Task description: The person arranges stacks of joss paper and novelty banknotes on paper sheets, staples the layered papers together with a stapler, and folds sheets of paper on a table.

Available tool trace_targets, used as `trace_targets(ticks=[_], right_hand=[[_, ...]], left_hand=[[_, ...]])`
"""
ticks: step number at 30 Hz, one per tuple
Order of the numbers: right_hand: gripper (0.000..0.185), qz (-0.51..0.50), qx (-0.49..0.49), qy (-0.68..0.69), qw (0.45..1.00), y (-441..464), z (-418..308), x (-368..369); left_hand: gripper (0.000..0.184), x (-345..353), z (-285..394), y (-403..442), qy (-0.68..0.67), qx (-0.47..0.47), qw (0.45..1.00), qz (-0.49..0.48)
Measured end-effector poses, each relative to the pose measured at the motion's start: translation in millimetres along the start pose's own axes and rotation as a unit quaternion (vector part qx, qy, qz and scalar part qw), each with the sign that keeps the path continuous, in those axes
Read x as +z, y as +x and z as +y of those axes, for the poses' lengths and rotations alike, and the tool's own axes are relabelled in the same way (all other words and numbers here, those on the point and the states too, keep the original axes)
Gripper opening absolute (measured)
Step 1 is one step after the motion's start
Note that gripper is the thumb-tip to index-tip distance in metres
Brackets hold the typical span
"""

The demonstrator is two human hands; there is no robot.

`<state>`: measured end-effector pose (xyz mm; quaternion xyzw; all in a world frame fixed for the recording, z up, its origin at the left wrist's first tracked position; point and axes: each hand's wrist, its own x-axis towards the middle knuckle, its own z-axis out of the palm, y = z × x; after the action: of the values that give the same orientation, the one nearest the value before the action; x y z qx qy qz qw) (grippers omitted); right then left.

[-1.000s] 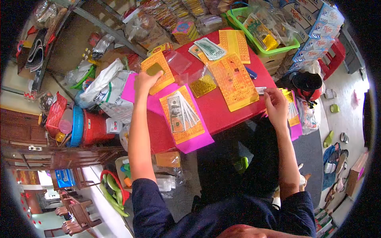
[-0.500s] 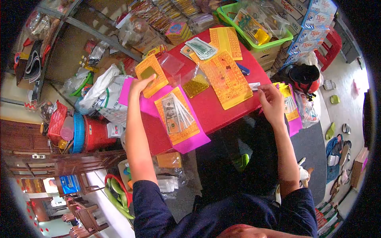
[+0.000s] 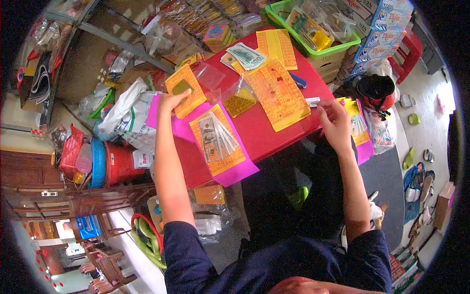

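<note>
My left hand (image 3: 172,102) grips the lower left edge of a stack of orange joss paper (image 3: 197,102) with a gold square on it. Its thumb presses on the gold. Below lies another orange sheet on magenta paper (image 3: 242,174), with fanned dollar-style notes (image 3: 215,139) on top. My right hand (image 3: 335,122), fingers curled, is at the table's right edge, its fingertips at the end of a small white object (image 3: 312,102); its exact kind is unclear. Between the hands lie a clear packet of gold sheets (image 3: 240,104) and a large orange sheet (image 3: 281,95).
More dollar-style notes (image 3: 246,56) and a yellow-orange sheet (image 3: 276,46) lie at the far side of the red table (image 3: 269,142). A blue pen-like item (image 3: 298,81) is nearby. A green basket (image 3: 338,51) stands behind, beside stacked cartons (image 3: 377,44). Another sheet set (image 3: 361,130) is right of my right hand.
The view has shifted very slightly. Both hands keep about the same places and grips, and the papers on the table have not visibly moved.
</note>
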<state>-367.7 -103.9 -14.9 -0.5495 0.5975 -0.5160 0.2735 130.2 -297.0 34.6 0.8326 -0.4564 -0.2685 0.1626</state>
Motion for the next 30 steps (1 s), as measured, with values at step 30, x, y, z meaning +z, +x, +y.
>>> trace_targets(ticks=[30], right_hand=[[0.009, -0.006, 0.005, -0.029, 1.000, 0.8, 3.1, -1.8]], left_hand=[[0.046, 5.7, -7.3, 10.7, -0.040, 0.118, 0.992, -0.006]])
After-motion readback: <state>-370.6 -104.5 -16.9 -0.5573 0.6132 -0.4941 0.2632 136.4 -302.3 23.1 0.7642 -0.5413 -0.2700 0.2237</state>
